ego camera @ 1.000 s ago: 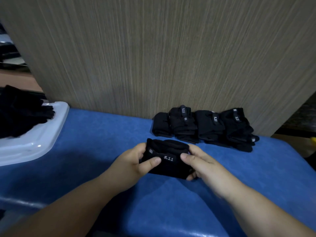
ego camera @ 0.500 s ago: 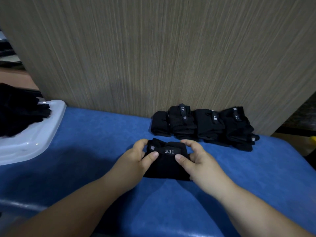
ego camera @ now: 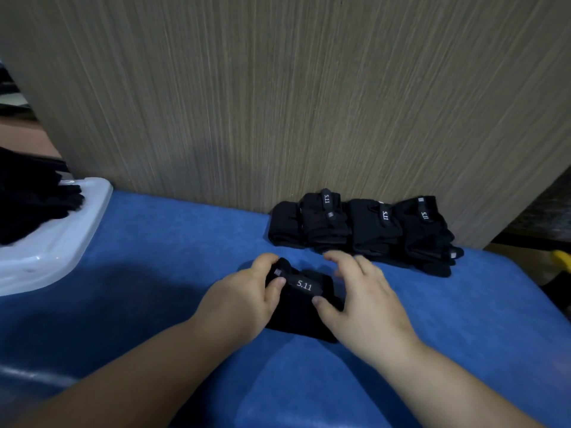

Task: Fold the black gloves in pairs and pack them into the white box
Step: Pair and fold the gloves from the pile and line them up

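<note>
Right hand point(ego camera: 367, 301) has lifted its fingers open off the "5.11"-labelled glove pair point(ego camera: 296, 315), which left hand point(ego camera: 244, 299) fingers grip

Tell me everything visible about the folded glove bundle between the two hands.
The glove bundle is black, soft-looking fabric, folded into a compact block. A strap with white "5.11" lettering crosses its top. It lies on the blue surface, apart from the row of bundles behind. The left hand grips its left end, thumb by the strap; the right hand touches its right side with the thumb, fingers blurred above the far edge.
</note>
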A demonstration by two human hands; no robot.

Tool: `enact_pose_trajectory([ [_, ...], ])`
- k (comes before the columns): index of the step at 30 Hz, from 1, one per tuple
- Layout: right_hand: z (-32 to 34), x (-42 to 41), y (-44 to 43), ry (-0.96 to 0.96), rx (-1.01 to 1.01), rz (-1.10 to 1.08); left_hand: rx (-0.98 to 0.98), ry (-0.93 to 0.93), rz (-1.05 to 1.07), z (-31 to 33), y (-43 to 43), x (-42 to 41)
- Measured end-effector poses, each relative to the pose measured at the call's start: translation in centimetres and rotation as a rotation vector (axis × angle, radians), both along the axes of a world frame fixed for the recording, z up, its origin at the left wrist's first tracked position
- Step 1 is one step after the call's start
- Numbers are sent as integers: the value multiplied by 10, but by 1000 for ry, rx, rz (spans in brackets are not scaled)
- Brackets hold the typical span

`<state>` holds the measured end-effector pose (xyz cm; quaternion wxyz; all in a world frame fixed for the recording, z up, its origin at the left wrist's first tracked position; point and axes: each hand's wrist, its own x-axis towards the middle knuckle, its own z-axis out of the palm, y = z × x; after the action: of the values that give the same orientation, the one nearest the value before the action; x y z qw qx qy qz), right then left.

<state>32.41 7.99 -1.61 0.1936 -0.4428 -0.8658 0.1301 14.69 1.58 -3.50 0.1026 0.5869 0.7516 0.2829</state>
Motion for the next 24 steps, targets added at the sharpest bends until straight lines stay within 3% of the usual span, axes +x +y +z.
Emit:
enact_pose_trajectory([
  [3, 0, 0, -2, 42, 99, 223, 44, 11, -18, -1, 1, -2],
  [7, -6, -5, -5, -128, 66, 372, 88, 35, -32, -3, 1, -3],
  [15, -2, -3, -1, -336, -48, 336, -131, -170, -178, -6, -5, -22],
  [24, 3, -5, -10, -368, 31, 232, -38, 27, -69, 1, -14, -17],
])
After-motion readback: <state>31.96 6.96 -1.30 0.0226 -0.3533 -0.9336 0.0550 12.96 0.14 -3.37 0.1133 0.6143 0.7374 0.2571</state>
